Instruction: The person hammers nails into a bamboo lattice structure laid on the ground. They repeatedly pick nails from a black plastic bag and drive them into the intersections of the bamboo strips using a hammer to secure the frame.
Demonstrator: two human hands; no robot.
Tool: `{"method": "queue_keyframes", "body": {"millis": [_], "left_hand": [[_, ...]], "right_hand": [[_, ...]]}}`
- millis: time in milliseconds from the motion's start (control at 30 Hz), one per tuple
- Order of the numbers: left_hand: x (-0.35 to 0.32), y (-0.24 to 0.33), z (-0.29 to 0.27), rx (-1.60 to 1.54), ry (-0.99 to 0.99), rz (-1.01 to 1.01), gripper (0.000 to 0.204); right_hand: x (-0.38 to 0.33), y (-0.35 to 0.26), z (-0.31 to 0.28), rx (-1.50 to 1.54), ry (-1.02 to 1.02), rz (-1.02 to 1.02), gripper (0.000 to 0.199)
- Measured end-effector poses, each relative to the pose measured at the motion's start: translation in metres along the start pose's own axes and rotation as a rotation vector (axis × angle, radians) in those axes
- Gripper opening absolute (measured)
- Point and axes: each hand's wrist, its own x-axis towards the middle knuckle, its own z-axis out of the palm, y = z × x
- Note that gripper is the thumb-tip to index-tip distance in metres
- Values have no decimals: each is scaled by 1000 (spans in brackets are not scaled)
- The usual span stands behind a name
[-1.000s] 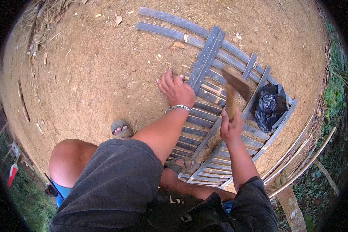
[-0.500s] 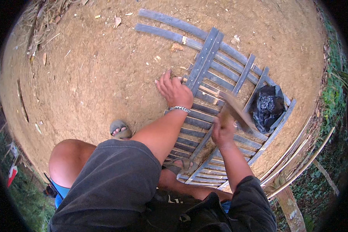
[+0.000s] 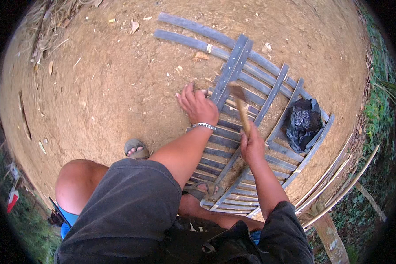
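My right hand (image 3: 252, 143) is closed round the wooden handle of a hammer (image 3: 243, 115). The hammer's rusty brown head is over the slats, close to the right edge of a paired dark board (image 3: 232, 66) dotted with shiny nail heads. Whether it touches is unclear. My left hand (image 3: 199, 105), with a chain bracelet at the wrist, rests at the left slat ends of the slatted frame (image 3: 224, 141). Its fingers are apart and reach past the frame's edge toward the dirt; the palm's underside is hidden. The frame of grey-black strips lies flat on the ground.
A black plastic bag (image 3: 302, 123) of shiny nails sits on the frame's right part. Two long strips (image 3: 180, 40) stick out far left. My sandalled foot (image 3: 203, 189) is by the near slats, the other sandal (image 3: 136, 149) on dirt. Poles (image 3: 347, 189) edge greenery at right.
The hammer, blurred over the right-hand slats before, has swung left and away from me, its head now by the paired board. My left hand stays at about the same place.
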Motion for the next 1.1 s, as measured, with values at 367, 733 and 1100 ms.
{"method": "queue_keyframes", "body": {"millis": [367,733,1100], "left_hand": [[2,-2,-3,-15,3,-17,23],[2,4,-2,69,-97,-69,27],[-17,13,-132,194,-949,103,43]], "right_hand": [[-1,3,-7,-66,141,10,47],[-128,86,-95,-58,177,358,48],[-489,115,-16,240,264,1222,49]]}}
